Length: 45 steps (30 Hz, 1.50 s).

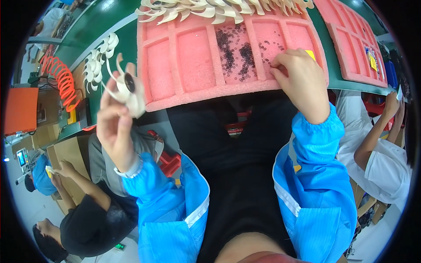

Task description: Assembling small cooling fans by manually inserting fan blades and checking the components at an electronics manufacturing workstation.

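My left hand [115, 127] is closed on a white curved plastic part [137, 100] with a dark oval spot and thin curling arms. It is held up just left of a pink foam tray [184, 97]. Over the tray's right side, my right hand [300, 76] has its thumb and fingertips pinched together, and whatever may be between them is too small to make out. Small black rings [245, 57] lie scattered in the tray's middle compartments, a few of them close to my right fingertips.
Many white curved parts [219, 9] are heaped along the tray's far edge. More white parts [100, 61] lie on the green table at left, near a coiled orange hose [61, 81]. A second pink tray [357, 52] is at right. People sit on both sides.
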Tool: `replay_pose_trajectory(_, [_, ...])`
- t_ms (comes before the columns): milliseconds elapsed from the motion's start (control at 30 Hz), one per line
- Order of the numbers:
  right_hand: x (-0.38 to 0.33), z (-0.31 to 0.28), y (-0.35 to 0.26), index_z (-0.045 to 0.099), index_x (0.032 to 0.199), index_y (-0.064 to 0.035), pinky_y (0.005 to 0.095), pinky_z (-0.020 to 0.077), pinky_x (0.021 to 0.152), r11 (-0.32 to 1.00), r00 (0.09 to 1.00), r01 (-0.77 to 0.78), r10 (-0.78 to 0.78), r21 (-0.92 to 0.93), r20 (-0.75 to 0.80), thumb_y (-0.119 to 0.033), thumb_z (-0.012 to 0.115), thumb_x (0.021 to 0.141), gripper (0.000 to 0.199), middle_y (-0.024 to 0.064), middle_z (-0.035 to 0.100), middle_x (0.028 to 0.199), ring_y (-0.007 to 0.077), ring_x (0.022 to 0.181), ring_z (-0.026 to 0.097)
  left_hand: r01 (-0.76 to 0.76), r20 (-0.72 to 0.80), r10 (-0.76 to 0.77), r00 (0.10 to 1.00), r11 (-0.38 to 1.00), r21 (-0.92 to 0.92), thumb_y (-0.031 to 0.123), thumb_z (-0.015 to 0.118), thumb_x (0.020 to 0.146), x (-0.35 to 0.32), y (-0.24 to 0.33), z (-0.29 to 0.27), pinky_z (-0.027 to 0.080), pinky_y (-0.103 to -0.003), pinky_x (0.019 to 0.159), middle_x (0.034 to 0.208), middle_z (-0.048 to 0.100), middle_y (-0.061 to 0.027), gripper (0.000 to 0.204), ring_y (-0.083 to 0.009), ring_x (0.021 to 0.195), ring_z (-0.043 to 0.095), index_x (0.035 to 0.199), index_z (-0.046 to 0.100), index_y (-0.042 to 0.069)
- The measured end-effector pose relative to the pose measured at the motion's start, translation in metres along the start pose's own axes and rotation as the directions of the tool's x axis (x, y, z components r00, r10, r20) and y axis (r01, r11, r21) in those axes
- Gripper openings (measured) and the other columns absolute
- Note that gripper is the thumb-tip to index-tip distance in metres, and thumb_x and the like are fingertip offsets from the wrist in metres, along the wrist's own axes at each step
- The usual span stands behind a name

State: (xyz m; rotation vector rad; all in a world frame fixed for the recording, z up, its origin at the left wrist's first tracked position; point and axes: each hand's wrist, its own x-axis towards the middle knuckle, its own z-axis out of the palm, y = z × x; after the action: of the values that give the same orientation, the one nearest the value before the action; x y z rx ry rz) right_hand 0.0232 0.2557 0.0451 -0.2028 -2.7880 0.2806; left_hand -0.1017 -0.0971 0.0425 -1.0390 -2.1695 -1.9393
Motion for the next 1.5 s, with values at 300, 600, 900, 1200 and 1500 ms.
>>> replay_pose_trajectory(300, [0.011,0.007,0.003,0.068,0.086,-0.0008,0.0424,0.0544,0.071,0.997,0.992,-0.004,-0.005,0.074,0.128,-0.006,0.069,0.079,0.009,0.0151,0.068,0.083,0.0333,0.075,0.066,0.147,0.007,-0.202,0.979,0.690,-0.709,0.029,0.076,0.093,-0.062,0.022,0.100,0.041,-0.059,0.110,0.147,0.043,-0.0397,0.024,-0.0501,0.138,0.047,0.100,0.061,0.011])
replay_pose_trajectory(600, [-0.050,-0.002,-0.078,0.068,0.091,-0.0018,0.0298,0.0502,0.062,0.604,0.998,0.035,0.016,0.796,-0.056,0.004,0.072,0.081,0.012,0.0089,0.064,0.082,0.0192,0.069,0.063,0.155,0.134,-0.078,0.988,0.555,-0.817,0.023,0.073,0.096,-0.068,0.017,0.132,0.035,-0.060,0.114,0.154,0.033,-0.0408,0.018,-0.0534,0.145,0.034,0.104,0.064,0.009])
replay_pose_trajectory(900, [-0.070,0.011,-0.078,0.068,0.092,-0.0006,0.0276,0.0480,0.062,0.512,0.977,-0.043,0.203,0.858,-0.072,0.007,0.073,0.082,0.014,0.0091,0.066,0.089,0.0165,0.073,0.062,0.241,0.181,-0.160,0.970,0.598,-0.765,0.019,0.075,0.094,-0.070,0.028,0.139,0.031,-0.060,0.117,0.155,0.031,-0.0390,0.017,-0.0526,0.146,0.033,0.103,0.066,0.008])
replay_pose_trajectory(1200, [-0.073,0.011,-0.083,0.065,0.093,0.0019,0.0268,0.0475,0.071,0.462,0.978,-0.095,0.209,0.882,-0.004,0.006,0.070,0.086,0.010,0.0092,0.064,0.091,0.0141,0.078,0.060,0.145,0.145,-0.061,0.988,0.708,-0.691,0.012,0.079,0.089,-0.071,0.018,0.138,0.044,-0.057,0.110,0.156,0.031,-0.0372,0.017,-0.0521,0.144,0.037,0.103,0.069,0.007])
replay_pose_trajectory(1500, [-0.072,-0.002,-0.070,0.072,0.088,0.0006,0.0239,0.0389,0.055,0.235,0.893,-0.448,0.157,0.863,0.421,0.000,0.077,0.079,0.011,0.0050,0.066,0.074,0.0097,0.064,0.053,-0.045,0.274,0.141,0.951,0.943,-0.329,0.006,0.086,0.077,-0.068,0.031,0.121,0.053,-0.053,0.104,0.147,0.041,-0.0390,0.031,-0.0527,0.137,0.046,0.105,0.075,0.007])
